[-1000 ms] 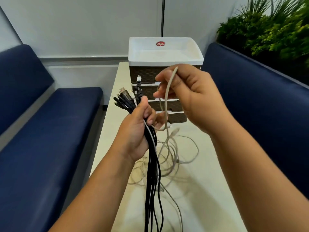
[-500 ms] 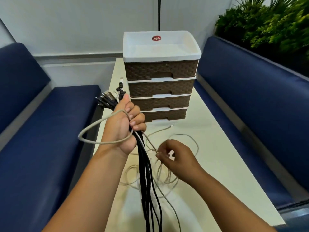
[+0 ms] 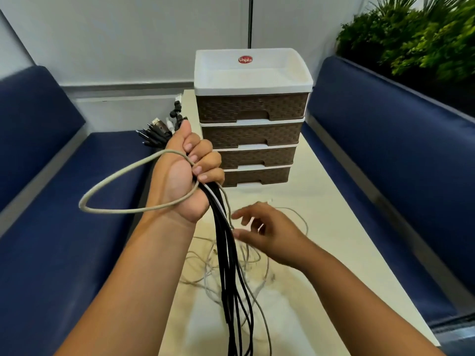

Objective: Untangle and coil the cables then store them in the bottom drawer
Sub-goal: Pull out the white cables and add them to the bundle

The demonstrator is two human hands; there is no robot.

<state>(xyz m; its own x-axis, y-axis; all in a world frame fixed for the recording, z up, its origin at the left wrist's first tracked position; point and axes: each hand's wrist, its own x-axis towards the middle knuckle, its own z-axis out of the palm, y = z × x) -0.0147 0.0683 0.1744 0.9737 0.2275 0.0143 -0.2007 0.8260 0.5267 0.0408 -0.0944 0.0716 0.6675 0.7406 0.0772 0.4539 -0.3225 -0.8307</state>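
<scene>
My left hand (image 3: 189, 173) grips a bundle of black cables (image 3: 227, 250) that hangs down toward the table, their plugs (image 3: 159, 131) sticking out above the fist. A loop of beige cable (image 3: 110, 191) swings out to the left from the same fist. My right hand (image 3: 267, 233) hovers lower, fingers spread and blurred, beside the hanging beige strand; I cannot tell whether it touches it. More beige cable (image 3: 246, 263) lies tangled on the table. The brown drawer unit (image 3: 253, 140) stands behind, its bottom drawer (image 3: 257, 177) closed.
The cream table (image 3: 334, 227) runs between two navy benches, one on the left (image 3: 51, 227) and one on the right (image 3: 398, 163). Green plants (image 3: 424, 34) sit behind the right bench. A white tray top (image 3: 250, 70) caps the drawer unit.
My right hand came down from in front of the drawers to just above the table. A beige loop now hangs from my left fist, which has shifted left.
</scene>
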